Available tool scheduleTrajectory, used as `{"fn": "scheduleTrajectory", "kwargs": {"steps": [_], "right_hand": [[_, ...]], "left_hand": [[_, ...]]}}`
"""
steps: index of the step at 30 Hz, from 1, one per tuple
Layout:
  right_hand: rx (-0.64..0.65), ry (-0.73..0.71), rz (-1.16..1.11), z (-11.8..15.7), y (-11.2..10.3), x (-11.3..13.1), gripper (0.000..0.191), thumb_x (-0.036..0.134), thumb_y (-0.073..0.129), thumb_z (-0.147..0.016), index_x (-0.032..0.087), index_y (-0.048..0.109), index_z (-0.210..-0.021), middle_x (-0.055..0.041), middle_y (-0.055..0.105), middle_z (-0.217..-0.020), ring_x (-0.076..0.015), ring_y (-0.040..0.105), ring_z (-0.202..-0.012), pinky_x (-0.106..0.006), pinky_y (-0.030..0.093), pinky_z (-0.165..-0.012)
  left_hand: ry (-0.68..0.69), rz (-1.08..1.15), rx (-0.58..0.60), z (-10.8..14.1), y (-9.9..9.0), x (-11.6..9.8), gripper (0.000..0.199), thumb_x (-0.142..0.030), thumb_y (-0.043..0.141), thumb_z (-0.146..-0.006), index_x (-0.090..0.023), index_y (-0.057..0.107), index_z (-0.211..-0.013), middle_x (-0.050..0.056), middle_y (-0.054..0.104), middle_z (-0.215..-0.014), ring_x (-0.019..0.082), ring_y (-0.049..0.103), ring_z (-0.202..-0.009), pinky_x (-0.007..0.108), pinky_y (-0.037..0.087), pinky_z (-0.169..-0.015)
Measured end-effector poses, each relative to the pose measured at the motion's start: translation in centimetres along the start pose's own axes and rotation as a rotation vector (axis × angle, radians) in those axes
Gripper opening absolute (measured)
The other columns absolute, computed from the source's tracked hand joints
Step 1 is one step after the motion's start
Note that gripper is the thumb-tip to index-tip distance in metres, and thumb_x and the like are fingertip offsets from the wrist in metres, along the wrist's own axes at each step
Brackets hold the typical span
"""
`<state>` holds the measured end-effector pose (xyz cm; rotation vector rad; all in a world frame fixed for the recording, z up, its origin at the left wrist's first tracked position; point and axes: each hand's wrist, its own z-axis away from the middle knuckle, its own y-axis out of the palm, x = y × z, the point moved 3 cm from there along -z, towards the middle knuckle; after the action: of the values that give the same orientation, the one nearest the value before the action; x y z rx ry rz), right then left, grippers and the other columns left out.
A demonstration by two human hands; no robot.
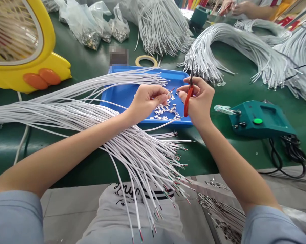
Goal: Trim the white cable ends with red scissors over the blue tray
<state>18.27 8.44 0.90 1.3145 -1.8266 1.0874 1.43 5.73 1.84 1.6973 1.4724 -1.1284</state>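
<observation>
Above the blue tray (122, 95), my left hand (150, 100) pinches the end of a white cable, with thin coloured wires sticking out past the fingertips. Just right of it, my right hand (200, 100) is closed round red-handled scissors (188, 101), their dark blades pointing up and away. Small pale metal pieces (165, 111) lie scattered in the tray below. A large bundle of white cables (135, 142) runs from the left under my left forearm, its stripped ends fanning over the table's front edge. More white cables (132, 76) rest across the tray's back left.
A yellow fan (48, 57) stands at the left. Bags of metal parts (90, 35), a tape roll (146, 61) and cable bundles (163, 30) lie behind. A green device (262, 118) sits at right. Another person's hands (238, 8) show at the back right.
</observation>
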Motion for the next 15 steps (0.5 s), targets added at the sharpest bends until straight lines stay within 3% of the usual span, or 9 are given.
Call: {"fn": "scheduleTrajectory", "kwargs": {"steps": [6,11,15], "right_hand": [[-0.017,0.024,0.074,-0.3,-0.2,-0.6,0.02,0.017,0.069,-0.069,0.02,0.065,-0.088,0.0023,0.064,-0.071,-0.0112,0.061,-0.062,-0.026,0.05,-0.06],[0.043,0.044,-0.03,-0.4,-0.2,-0.8,0.021,0.03,0.07,-0.074,0.022,0.062,-0.092,0.002,0.064,-0.067,-0.0105,0.058,-0.055,-0.023,0.044,-0.048],[0.084,0.081,-0.087,-0.3,0.0,0.2,0.025,0.033,0.072,-0.073,0.022,0.061,-0.092,0.0003,0.067,-0.07,-0.0112,0.06,-0.057,-0.022,0.044,-0.047]], "left_hand": [[-0.022,0.019,-0.011,0.1,-0.1,-0.1,0.012,-0.006,0.06,-0.075,-0.012,0.065,-0.066,0.0,0.063,-0.06,0.006,0.055,-0.056,0.019,0.046,-0.055],[0.056,-0.066,-0.024,0.2,-0.1,0.1,0.007,-0.01,0.064,-0.074,-0.012,0.067,-0.068,0.002,0.065,-0.065,0.007,0.055,-0.059,0.019,0.044,-0.055],[0.045,-0.078,-0.054,0.3,-0.2,0.4,0.007,-0.014,0.065,-0.076,-0.013,0.066,-0.069,0.002,0.065,-0.065,0.007,0.053,-0.057,0.02,0.042,-0.053]]}}
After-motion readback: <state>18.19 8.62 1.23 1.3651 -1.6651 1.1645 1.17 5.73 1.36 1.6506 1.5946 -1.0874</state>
